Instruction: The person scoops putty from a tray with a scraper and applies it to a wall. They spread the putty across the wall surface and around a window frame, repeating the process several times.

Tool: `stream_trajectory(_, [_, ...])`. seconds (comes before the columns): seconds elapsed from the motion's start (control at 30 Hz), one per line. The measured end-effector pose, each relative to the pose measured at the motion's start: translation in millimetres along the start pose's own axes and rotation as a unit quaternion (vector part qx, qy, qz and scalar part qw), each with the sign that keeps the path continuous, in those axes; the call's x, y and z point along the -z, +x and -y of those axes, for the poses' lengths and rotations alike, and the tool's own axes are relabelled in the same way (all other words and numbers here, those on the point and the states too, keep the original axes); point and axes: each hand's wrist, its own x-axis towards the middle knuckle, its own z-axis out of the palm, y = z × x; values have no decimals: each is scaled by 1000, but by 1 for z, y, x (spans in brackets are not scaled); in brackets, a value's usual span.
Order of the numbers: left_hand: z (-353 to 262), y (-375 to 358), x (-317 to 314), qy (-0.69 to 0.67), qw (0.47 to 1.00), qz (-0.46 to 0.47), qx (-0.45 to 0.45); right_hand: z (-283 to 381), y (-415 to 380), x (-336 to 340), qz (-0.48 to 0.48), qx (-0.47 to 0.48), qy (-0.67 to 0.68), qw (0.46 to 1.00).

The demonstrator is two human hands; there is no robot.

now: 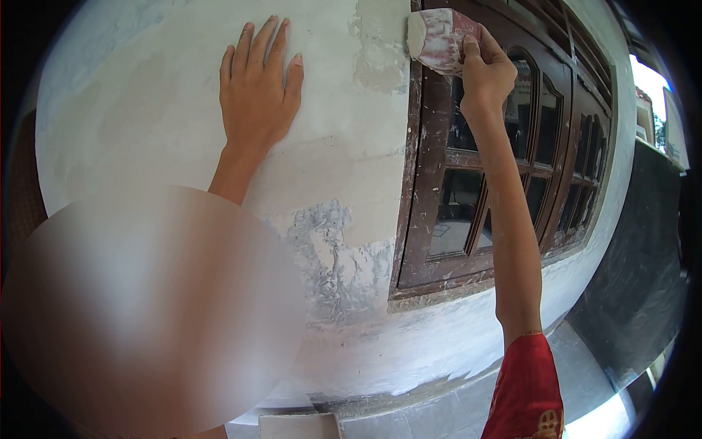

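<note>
Two hands at a plastered wall, one tool in use; risks itemised below.

- Left hand (256, 91): laid flat on the wall (146, 132), fingers spread and straight, holding nothing. It seems to serve as a brace; the pale coat under the palm could smudge if it is not yet dry, though wet or dry cannot be told from this view.
- Right hand (484, 73): raised high, fingers curled closed around a sanding block (437, 38), pale and streaked with red.
- Sanding block: pressed at the top of the seam where wall meets the dark wooden window frame (413, 183). Likely hazard: a stroke drifting right would scuff the frame's finish.
- Glass panes (453, 212): just beside the working arm; a slip under pressure could strike them.
- Rough grey patch (329, 241): bare, uneven plaster low on the wall; heavy rubbing nearby might flake more loose.
- Reach: the arm is nearly at full stretch, so control of the block is probably weaker.
</note>
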Motion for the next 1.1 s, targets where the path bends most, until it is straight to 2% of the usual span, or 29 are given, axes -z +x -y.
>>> stream_trajectory(0.03, [-1, 0, 0, -1, 1000, 1, 2, -6, 7, 0, -2, 14, 67, 998])
stream_trajectory(0.07, [0, 0, 0, -2, 1000, 1, 1, 2, 3, -9, 10, 17, 67, 998])
stream_trajectory(0.1, [1, 0, 0, -3, 1000, 1, -2, 8, 2, -19, 39, -9, 47, 998])
stream_trajectory(0.17, [0, -1, 0, -5, 1000, 2, -4, 22, -8, -42, 4, 45, -31, 999])
stream_trajectory(0.27, [1, 0, 0, -3, 1000, 2, -3, 23, 1, -31, -37, 34, -84, 995])
stream_trajectory(0.37, [0, 0, -1, 9, 1000, 4, 2, 31, 7, -22, -39, -25, 34, 998])
stream_trajectory(0.5, [2, -1, -2, 1, 1000, 3, -1, 28, 7, -37, 6, 19, 22, 1000])
stream_trajectory(0.57, [4, -1, -1, -2, 1000, 0, -7, 29, 4, -37, -8, 57, -105, 993])
stream_trajectory(0.6, [2, -1, -1, 2, 1000, 2, -3, 26, 8, -30, -27, 36, -85, 995])
stream_trajectory(0.63, [1, 0, -1, 6, 1000, 4, 2, 26, 8, -18, -33, 98, -89, 991])
stream_trajectory(0.7, [0, -1, -1, 15, 1000, 1, -1, 38, 18, -6, -28, 9, -27, 999])
stream_trajectory(0.8, [1, 0, -1, 14, 1000, -1, -2, 30, 25, -29, -26, 66, 41, 997])
stream_trajectory(0.83, [1, 0, -1, 6, 1000, 4, 2, 31, 19, -44, -12, 47, 42, 998])
stream_trajectory(0.9, [2, 0, -1, 2, 1000, 5, 0, 45, 3, -52, 32, 65, -95, 993])
stream_trajectory(0.93, [3, 0, -1, -1, 1000, 4, -3, 33, 9, -49, 18, 118, -130, 984])
stream_trajectory(0.97, [3, 0, -1, 0, 1000, 4, -5, 23, 20, -41, 17, 118, -129, 984])
stream_trajectory(1.03, [0, 0, -2, 15, 1000, 4, 1, 8, 39, -24, -77, 137, -118, 980])
stream_trajectory(1.07, [1, 0, -1, 15, 1000, 4, 2, 27, 34, -16, -13, 63, -57, 996])
stream_trajectory(1.1, [1, 0, -1, 13, 1000, 3, 1, 25, 34, -18, -13, 63, -58, 996])
